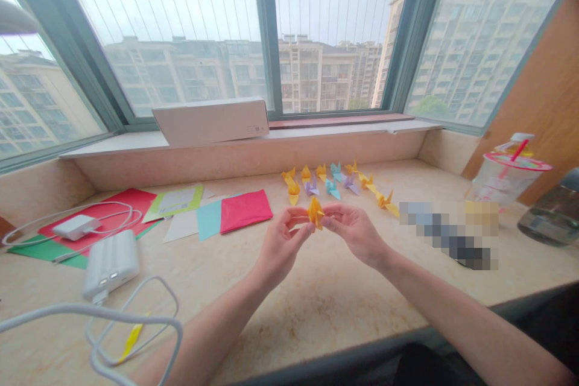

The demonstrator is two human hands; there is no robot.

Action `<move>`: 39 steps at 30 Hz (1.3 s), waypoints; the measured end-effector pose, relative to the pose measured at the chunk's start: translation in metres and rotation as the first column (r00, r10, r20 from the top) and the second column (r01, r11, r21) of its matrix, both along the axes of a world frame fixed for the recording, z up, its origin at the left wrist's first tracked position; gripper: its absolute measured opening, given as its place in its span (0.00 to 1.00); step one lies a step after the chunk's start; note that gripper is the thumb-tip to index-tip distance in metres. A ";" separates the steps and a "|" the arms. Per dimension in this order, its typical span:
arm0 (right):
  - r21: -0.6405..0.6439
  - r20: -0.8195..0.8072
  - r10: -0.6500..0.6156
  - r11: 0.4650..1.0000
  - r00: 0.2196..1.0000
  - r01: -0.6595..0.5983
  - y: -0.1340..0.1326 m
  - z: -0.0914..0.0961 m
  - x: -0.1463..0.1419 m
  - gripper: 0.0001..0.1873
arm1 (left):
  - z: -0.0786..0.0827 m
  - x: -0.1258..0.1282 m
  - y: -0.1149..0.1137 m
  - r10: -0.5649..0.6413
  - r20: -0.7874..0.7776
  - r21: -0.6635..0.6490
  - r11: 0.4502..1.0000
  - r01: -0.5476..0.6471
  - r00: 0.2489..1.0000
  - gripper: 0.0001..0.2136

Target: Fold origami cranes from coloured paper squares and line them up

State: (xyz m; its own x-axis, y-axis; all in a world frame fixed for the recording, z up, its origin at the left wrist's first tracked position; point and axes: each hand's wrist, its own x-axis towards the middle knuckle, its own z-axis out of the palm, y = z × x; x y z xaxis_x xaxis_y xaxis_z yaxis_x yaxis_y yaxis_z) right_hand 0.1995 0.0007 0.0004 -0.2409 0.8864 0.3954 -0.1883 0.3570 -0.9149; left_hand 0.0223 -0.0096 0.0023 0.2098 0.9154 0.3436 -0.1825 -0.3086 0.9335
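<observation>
Between my two hands is a small folded yellow paper crane (315, 213), held above the stone counter. My left hand (289, 230) pinches its left side with thumb and fingers. On the other side my right hand (350, 228) grips it with the thumb and fingertips. Just beyond stand several finished paper cranes in rows: yellow ones such as a yellow crane (367, 182), blue ones like a blue crane (333, 189), and purple ones like a purple crane (312, 186). The fingers hide part of the held crane.
Left of my hands lie a red paper packet (246, 210), blue paper (209, 220) and green-edged paper (174, 202). A white power bank (111, 262), charger (76, 227) and looping cable (174, 338) sit nearer. A lidded cup (502, 184) stands right; a white box (212, 122) rests on the sill.
</observation>
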 end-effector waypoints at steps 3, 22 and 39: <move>0.013 0.000 -0.045 0.999 0.999 0.045 0.000 -0.002 -0.001 0.12 | -0.001 0.000 0.001 0.017 -0.002 0.009 1.000 -0.017 1.000 0.10; 0.010 -0.047 -0.033 0.999 0.998 0.033 -0.004 0.000 -0.002 0.13 | 0.000 -0.001 0.000 0.064 -0.040 0.050 0.997 -0.062 0.997 0.07; 0.220 0.126 -0.168 0.966 0.978 0.138 -0.009 -0.001 0.000 0.07 | -0.002 -0.003 -0.001 0.132 -0.187 0.223 0.971 -0.088 0.974 0.09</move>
State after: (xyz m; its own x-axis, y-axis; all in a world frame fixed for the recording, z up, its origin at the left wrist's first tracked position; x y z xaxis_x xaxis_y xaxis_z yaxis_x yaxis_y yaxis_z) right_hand 0.1996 -0.0080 -0.0006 -0.1762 0.8181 0.5474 0.0106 0.5576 -0.8300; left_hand 0.0193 -0.0105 0.0001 0.1957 0.8474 0.4936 0.0464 -0.5107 0.8585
